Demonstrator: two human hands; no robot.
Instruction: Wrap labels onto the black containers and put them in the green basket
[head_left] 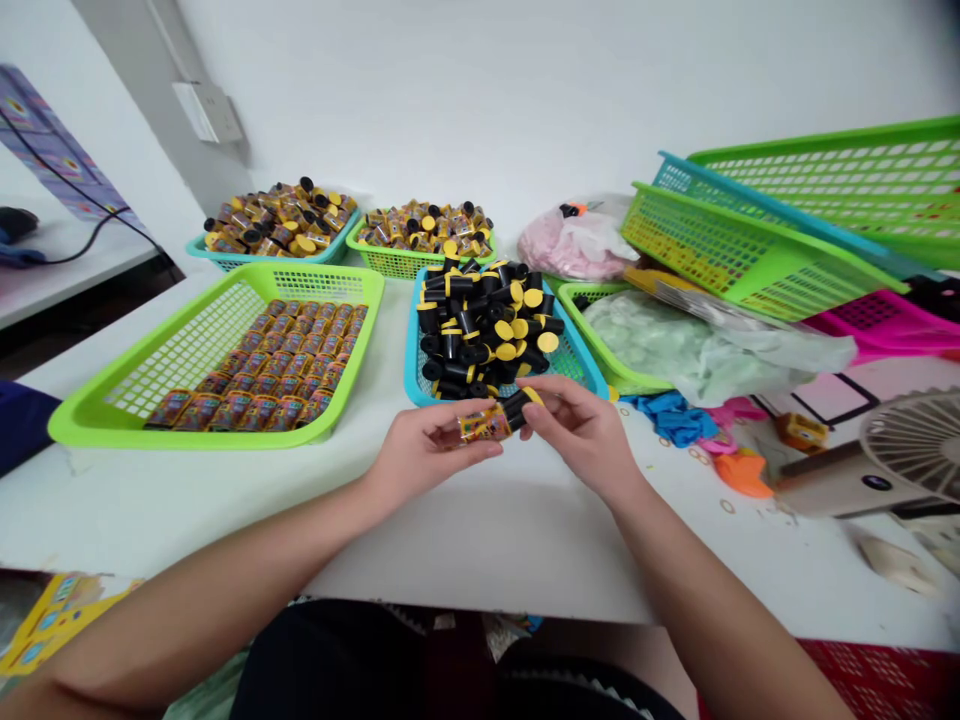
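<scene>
My left hand [420, 442] pinches a printed plastic sleeve [481, 426] with orange and yellow markings. In my right hand [583, 432] is a small black cylinder with a yellow cap [515, 409], gripped at the capped end. The cylinder's other end meets the sleeve's opening; how deep it sits inside I cannot tell. Just behind my hands, a blue basket [583, 362] is heaped with black cylinders with yellow caps [480, 330]. To the left, a green basket [150, 360] holds rows of sleeved cylinders [270, 375].
Two more baskets of sleeved pieces, one blue [225, 258] and one green [397, 263], stand by the wall. Stacked baskets [750, 250], plastic bags [675, 325] and a fan [919, 440] crowd the right. Blue [675, 415] and orange [742, 473] scraps lie on the table [480, 540].
</scene>
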